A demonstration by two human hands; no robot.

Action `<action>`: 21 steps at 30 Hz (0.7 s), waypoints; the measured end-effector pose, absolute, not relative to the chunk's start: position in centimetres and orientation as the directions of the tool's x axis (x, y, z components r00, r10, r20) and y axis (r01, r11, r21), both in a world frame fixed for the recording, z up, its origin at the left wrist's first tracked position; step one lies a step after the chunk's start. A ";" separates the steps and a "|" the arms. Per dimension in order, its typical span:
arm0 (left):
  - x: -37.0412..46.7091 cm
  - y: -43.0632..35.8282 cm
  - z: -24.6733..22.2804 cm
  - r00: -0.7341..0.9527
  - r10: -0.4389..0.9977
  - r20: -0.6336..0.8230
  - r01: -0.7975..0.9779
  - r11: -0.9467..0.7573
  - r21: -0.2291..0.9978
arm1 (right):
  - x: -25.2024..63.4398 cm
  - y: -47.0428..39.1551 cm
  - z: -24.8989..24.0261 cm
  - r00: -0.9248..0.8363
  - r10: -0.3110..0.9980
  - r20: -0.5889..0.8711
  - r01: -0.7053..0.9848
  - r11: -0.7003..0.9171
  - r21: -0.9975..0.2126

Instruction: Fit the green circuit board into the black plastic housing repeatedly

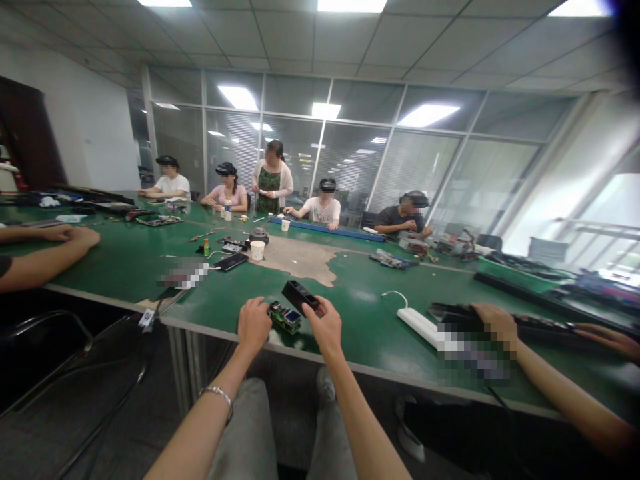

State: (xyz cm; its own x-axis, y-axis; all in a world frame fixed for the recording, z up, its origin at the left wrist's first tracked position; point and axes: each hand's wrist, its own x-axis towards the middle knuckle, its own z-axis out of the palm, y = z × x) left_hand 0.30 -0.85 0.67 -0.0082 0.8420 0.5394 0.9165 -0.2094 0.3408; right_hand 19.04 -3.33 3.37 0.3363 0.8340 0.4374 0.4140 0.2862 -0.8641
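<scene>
A green circuit board [285, 319] with a small dark screen is between my hands, just above or on the green table [220, 313] near its front edge. My left hand [254, 325] has its fingers closed at the board's left end. In my right hand [325, 323] is a black rectangular case [299, 294], pinched at its near right end. The case is tilted and hangs above the board's right part, a little behind it. A silver bracelet circles my left wrist.
Behind my hands stand a paper cup [257, 251] and a black phone [231, 261]. A white power strip [423, 327] lies to the right, beside another person's hands [495, 320]. Another person's forearms [55, 247] rest at the left. Several people are across the table.
</scene>
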 end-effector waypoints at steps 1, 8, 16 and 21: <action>0.3 -0.8 0.6 -0.014 0.837 0.547 0.917 -0.207 0.340 | 18.5 -3.6 3.7 0.318 0.837 0.445 0.413 0.300 -0.860; 0.4 -0.8 0.3 -0.108 0.788 0.606 0.917 -0.157 0.368 | 16.9 -4.4 3.4 0.229 0.857 0.461 0.471 0.317 -0.823; 0.6 -1.3 0.9 -0.119 0.788 0.603 0.888 -0.188 0.421 | 17.0 -4.7 4.3 0.157 0.857 0.491 0.657 0.280 -0.700; 0.5 -1.4 1.1 -0.108 0.790 0.603 0.887 -0.196 0.417 | 16.8 -4.9 3.8 0.115 0.864 0.490 0.718 0.268 -0.642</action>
